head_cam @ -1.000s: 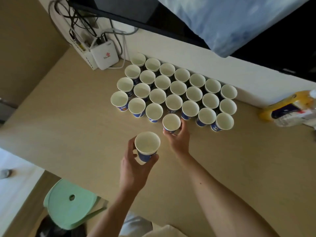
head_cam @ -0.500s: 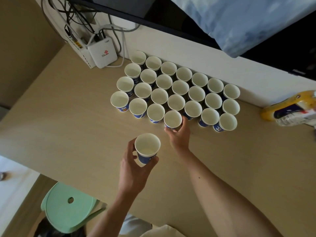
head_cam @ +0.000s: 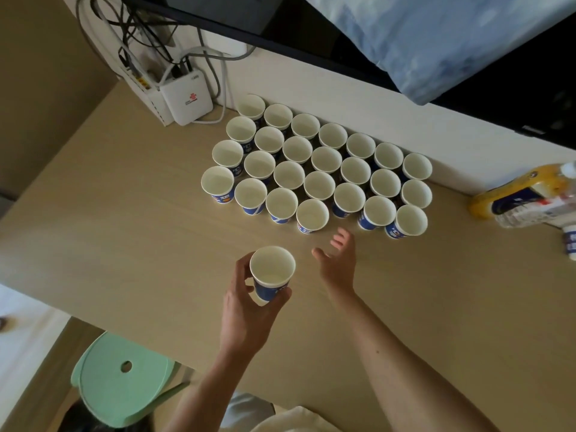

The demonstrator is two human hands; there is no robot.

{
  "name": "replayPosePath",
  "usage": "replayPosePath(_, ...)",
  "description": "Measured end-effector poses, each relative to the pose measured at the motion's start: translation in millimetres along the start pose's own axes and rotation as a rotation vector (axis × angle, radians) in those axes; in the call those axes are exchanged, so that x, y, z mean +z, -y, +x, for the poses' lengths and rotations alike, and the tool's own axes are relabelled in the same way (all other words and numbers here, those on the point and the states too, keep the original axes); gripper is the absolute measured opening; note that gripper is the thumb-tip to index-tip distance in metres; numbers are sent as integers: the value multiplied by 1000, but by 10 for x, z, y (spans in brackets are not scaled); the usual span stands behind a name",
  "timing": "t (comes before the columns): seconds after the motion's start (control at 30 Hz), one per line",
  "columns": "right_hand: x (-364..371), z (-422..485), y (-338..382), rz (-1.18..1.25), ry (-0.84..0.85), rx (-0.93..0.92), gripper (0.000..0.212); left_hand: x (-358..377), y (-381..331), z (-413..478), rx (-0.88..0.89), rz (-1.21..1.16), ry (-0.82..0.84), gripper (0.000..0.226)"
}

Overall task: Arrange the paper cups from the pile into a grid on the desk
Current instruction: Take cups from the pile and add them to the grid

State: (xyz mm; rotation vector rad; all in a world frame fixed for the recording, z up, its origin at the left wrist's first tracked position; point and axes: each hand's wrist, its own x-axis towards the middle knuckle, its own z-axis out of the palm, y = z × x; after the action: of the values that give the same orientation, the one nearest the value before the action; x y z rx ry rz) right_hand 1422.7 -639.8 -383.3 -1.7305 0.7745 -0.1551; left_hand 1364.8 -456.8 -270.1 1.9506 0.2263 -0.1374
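The left hand is gripping an upright paper cup, fingers curling round it, nearer the near edge of the surface. Beside it the right hand is hovering, fingers loosely spread, holding nothing. The grid of cups is standing along the far edge.

Matt white-lined paper cups on a smooth pale wood-grain desk; glossy white plastic router.
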Motion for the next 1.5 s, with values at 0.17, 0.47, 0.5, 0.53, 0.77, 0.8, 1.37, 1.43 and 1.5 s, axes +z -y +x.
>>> replayPosePath(0.17, -579, -319, 259, 319, 232, 160, 47, 203, -55, 58, -4, -27, 62, 64)
replayPosePath(0.47, -930, -490, 637, 271, 536, 24, 72, 608, -230, 206, 148, -48, 256, 67)
replayPosePath(0.5, -934, -490, 649, 268, 515, 11, 72, 630, -234, 215, 159, -44, 271, 68)
replayPosePath(0.53, -933, -493, 667, 264, 496, 2, 71, 649, -236, 225, 168, -36, 285, 69)
replayPosePath(0.77, -836, -355, 562, 259, 201, 36, 58, 616, -87, 236, 154, 109, 329, 88)
replayPosePath(0.8, -799, -332, 541, 261, 154, 47, 59, 587, -59, 225, 138, 102, 320, 86)
replayPosePath(1.37, -340, 43, 214, 149, -25, 45, 58, 326, 85, 135, 45, 49, 223, 70)
replayPosePath(1.43, -323, 69, 186, 143, -20, 46, 58, 322, 90, 118, 42, 47, 224, 69)
replayPosePath(1.5, -303, 93, 164, 141, -14, 51, 60, 323, 95, 95, 39, 47, 230, 69)
